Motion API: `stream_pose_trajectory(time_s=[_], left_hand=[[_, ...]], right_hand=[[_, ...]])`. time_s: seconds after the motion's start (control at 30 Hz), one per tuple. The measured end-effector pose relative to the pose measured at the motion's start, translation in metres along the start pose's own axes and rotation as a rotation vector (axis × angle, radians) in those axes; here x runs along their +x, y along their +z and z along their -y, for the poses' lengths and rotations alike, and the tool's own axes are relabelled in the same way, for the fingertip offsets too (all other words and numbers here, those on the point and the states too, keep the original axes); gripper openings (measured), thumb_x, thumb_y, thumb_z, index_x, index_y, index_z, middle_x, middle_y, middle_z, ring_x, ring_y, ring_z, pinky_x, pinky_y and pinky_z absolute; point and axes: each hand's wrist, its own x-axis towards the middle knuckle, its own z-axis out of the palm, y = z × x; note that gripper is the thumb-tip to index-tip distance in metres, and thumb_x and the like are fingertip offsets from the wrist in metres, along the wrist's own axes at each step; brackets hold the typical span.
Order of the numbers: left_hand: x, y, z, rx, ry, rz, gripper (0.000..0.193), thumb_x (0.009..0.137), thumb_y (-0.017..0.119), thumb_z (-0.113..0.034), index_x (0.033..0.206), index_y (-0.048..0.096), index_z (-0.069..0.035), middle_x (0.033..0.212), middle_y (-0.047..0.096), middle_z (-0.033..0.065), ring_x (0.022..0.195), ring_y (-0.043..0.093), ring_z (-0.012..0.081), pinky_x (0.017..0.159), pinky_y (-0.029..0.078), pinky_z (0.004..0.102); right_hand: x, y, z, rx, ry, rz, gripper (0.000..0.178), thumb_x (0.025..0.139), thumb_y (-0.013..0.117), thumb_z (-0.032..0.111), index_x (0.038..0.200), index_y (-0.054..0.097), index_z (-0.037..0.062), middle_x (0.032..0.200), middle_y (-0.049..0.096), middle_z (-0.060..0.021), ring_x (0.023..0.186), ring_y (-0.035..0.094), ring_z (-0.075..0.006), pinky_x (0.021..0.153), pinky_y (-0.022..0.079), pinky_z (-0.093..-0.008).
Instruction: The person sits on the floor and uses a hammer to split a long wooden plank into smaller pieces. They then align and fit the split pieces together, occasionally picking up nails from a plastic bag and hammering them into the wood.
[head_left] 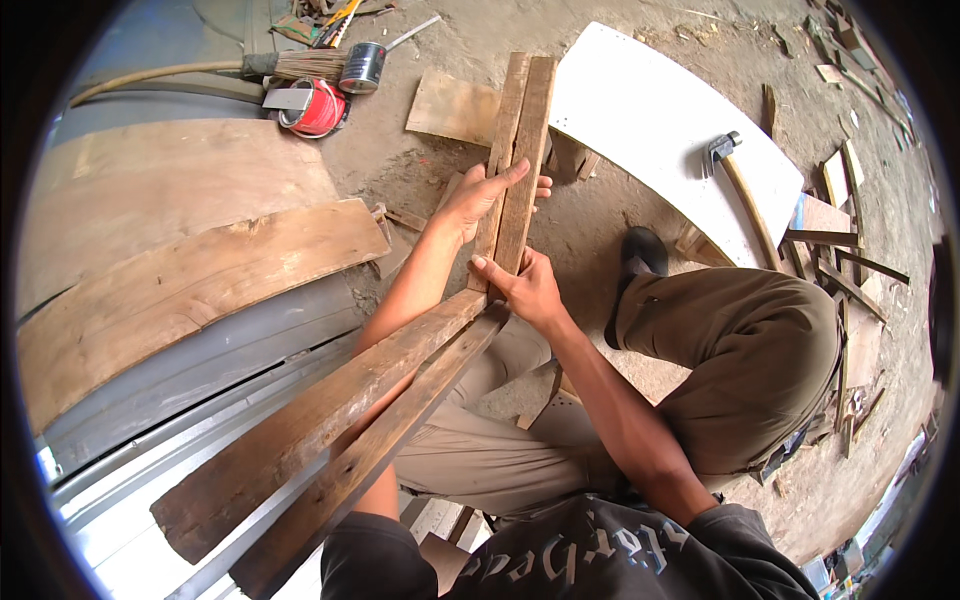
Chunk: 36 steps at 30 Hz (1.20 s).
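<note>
Two long brown wooden battens (523, 130) lie side by side in front of me, pointing away, with a thin gap between them. Around their middle is my left hand (480, 200), its thumb across the top and its fingertips showing past the far right edge. Closer to me, my right hand (530, 288) grips the same pair, thumb on top and fingers along the right side. Below my right hand, two battens (330, 425) spread apart toward my lower left, passing over my left arm. Whether these are joined to the upper pair, I cannot tell.
A claw hammer (735, 180) rests on a white board (640, 90) at the right. Wide planks (200, 260) lie at the left. Beyond them are a brush (300, 65), a dark can (363, 68) and a red container (318, 108). Wood scraps (850, 270) litter the far right.
</note>
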Motion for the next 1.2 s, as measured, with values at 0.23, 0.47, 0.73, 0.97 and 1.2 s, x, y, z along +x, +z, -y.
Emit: stream_pose_trajectory(time_s=[0.23, 0.47, 0.73, 0.97, 1.2], left_hand=[[-0.008, 0.002, 0.006, 0.045, 0.02, -0.041, 0.043, 0.083, 0.079, -0.024, 0.108, 0.065, 0.008, 0.099, 0.071, 0.0208, 0.092, 0.071, 0.0246, 0.079, 0.061, 0.0366], [-0.014, 0.0, 0.011, 0.033, 0.08, -0.124, 0.04, 0.082, 0.08, -0.021, 0.105, 0.066, 0.009, 0.093, 0.072, 0.0195, 0.085, 0.073, 0.0233, 0.075, 0.062, 0.0342], [-0.014, 0.004, 0.01, 0.069, 0.07, -0.125, 0.049, 0.08, 0.081, -0.024, 0.109, 0.062, 0.012, 0.097, 0.071, 0.0222, 0.089, 0.072, 0.0264, 0.078, 0.062, 0.0355], [-0.014, 0.004, 0.011, 0.103, 0.069, -0.128, 0.051, 0.08, 0.082, -0.026, 0.108, 0.062, 0.011, 0.097, 0.071, 0.0225, 0.089, 0.072, 0.0259, 0.077, 0.062, 0.0349], [-0.012, 0.003, 0.012, 0.089, 0.078, -0.126, 0.05, 0.08, 0.081, -0.027, 0.108, 0.063, 0.011, 0.096, 0.071, 0.0223, 0.088, 0.072, 0.0253, 0.077, 0.061, 0.0343]], right_hand=[[-0.005, 0.007, 0.001, 0.016, -0.01, -0.018, 0.021, 0.089, 0.073, 0.017, 0.095, 0.065, -0.0009, 0.08, 0.068, -0.0031, 0.069, 0.062, -0.0082, 0.061, 0.05, -0.0256], [-0.007, 0.005, 0.002, -0.043, 0.025, 0.029, 0.021, 0.089, 0.073, 0.018, 0.095, 0.065, -0.0012, 0.08, 0.068, -0.0038, 0.069, 0.062, -0.0082, 0.06, 0.05, -0.0256], [-0.006, 0.0, -0.001, -0.069, 0.006, 0.011, 0.026, 0.09, 0.072, 0.022, 0.098, 0.066, -0.0023, 0.082, 0.069, -0.0044, 0.071, 0.063, -0.0086, 0.061, 0.051, -0.0263], [-0.006, 0.0, 0.0, -0.057, -0.008, 0.014, 0.029, 0.092, 0.071, 0.025, 0.099, 0.065, -0.0025, 0.086, 0.069, -0.0049, 0.074, 0.063, -0.0088, 0.063, 0.052, -0.0261], [-0.007, 0.0, 0.006, -0.065, -0.01, 0.017, 0.029, 0.092, 0.071, 0.024, 0.101, 0.065, -0.0031, 0.087, 0.07, -0.0056, 0.075, 0.064, -0.0089, 0.064, 0.052, -0.026]])
